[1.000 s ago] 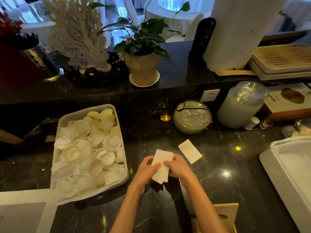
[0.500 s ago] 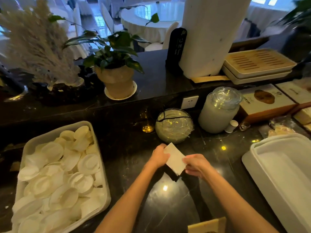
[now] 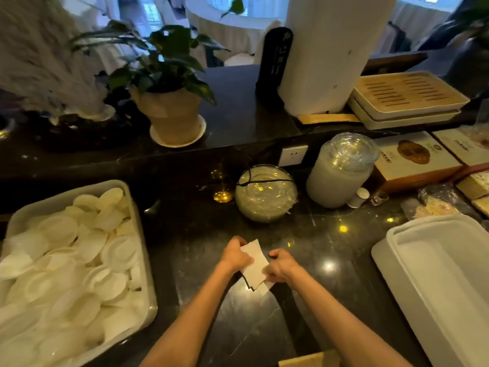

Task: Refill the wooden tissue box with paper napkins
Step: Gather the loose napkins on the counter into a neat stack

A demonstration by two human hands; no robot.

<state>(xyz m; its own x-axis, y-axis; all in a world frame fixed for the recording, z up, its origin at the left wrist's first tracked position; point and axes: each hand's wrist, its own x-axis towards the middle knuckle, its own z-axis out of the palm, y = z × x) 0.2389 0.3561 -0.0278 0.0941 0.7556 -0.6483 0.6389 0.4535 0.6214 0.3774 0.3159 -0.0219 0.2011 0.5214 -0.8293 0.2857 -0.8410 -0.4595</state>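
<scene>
A small stack of white paper napkins [image 3: 255, 263] is held just above the dark marble counter, centre of the view. My left hand [image 3: 234, 255] grips its upper left edge. My right hand [image 3: 281, 264] pinches its right side; a second napkin corner sticks out below it. Only the top corner of the wooden tissue box [image 3: 307, 360] shows at the bottom edge, below my right forearm.
A white tray [image 3: 137, 213] full of small white dishes sits at left. A large white bin [image 3: 391, 247] stands at right. Behind are a wrapped glass bowl [image 3: 266, 194], a lidded jar [image 3: 341, 170], boxes [image 3: 415, 157] and a potted plant [image 3: 172, 115] on the upper ledge.
The loose napkin that lay on the counter is now in my hands with the first one. Both hands shifted slightly right, and the view swung right, so the tissue box slid to the bottom edge.
</scene>
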